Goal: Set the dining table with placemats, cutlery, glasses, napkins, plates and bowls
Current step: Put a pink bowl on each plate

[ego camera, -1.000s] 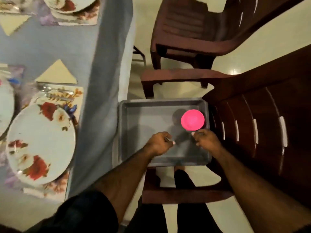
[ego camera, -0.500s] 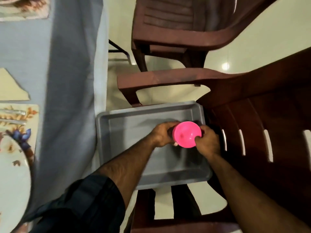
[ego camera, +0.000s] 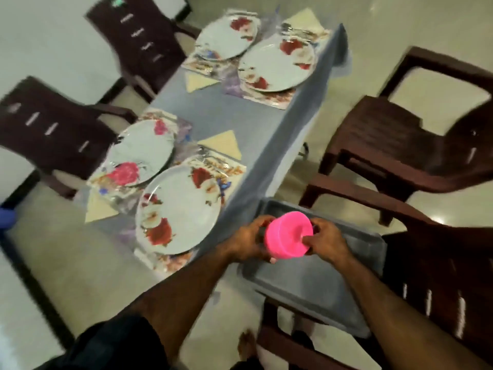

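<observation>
Lifted clear of the grey tray (ego camera: 333, 284) since half a second ago, the pink bowl stack (ego camera: 289, 234) now hangs above the tray's near-table end. Floral plates (ego camera: 178, 209) on placemats (ego camera: 213, 166) and folded napkins (ego camera: 222, 144) cover the blue table at left. Left hand (ego camera: 249, 240) grips the stack's left side; right hand (ego camera: 326, 243) curls round its right. Brown chairs (ego camera: 394, 145) stand right.
</observation>
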`<state>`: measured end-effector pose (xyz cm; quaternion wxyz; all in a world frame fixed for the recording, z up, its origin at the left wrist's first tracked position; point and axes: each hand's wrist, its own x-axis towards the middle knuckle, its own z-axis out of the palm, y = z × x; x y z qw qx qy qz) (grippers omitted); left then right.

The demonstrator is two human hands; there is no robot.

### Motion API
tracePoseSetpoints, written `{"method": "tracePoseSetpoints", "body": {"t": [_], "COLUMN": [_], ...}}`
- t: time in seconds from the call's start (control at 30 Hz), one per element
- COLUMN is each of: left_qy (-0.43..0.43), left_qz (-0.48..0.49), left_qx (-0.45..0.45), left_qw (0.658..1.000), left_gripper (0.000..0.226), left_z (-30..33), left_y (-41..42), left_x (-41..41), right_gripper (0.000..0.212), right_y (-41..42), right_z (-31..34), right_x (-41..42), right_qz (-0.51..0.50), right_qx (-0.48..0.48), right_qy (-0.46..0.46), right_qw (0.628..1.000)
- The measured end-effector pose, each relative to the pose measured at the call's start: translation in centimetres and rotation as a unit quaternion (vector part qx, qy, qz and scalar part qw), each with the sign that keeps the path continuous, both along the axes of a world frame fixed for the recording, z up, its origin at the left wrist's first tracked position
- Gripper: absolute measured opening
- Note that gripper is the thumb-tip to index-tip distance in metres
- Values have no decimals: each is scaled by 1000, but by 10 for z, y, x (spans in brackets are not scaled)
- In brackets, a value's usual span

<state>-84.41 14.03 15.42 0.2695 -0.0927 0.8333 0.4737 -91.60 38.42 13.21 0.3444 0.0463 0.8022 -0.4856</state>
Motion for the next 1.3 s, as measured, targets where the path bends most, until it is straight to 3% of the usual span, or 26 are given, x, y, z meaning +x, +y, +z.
{"method": "tracePoseSetpoints", "body": {"t": [0.13,0.3,0.4,0.57,0.87,0.93,1.07,1.2,1.3], "left_qy": [74,134,152,169,197,205,236,232,218], "left_qz": [113,295,396,514,608,626,659,641,620], "left_qx": [-39,-27,-40,-59,-125,-122,-90,-56,-29], "left_qw": [990,946,905,839,759,742,709,729,753], "left_gripper": [116,115,106,105,112,106,101,99,100], "left_z": [51,92,110,150,212,217,217,203,192], "left_y": [-54,-118,-152,-192,-231,-237,-255,-274,-291], "left_x": [67,204,298,444,612,624,617,566,510], "right_gripper": [33,26,13,31,24,28,33,13,15], "right_y": [-88,-211,-282,-399,-510,-521,-535,-525,-505], "right_z": [68,136,168,221,288,290,287,284,263], "right_x": [16,89,155,288,459,470,452,374,289], "right_qz": [125,280,379,512,595,598,553,466,376], "right_qx": [-1,-5,-20,-13,-23,-26,-38,-27,-22], "right_qy": [59,132,167,342,424,413,376,353,306], "right_qw": [990,951,910,788,682,687,743,811,874]}}
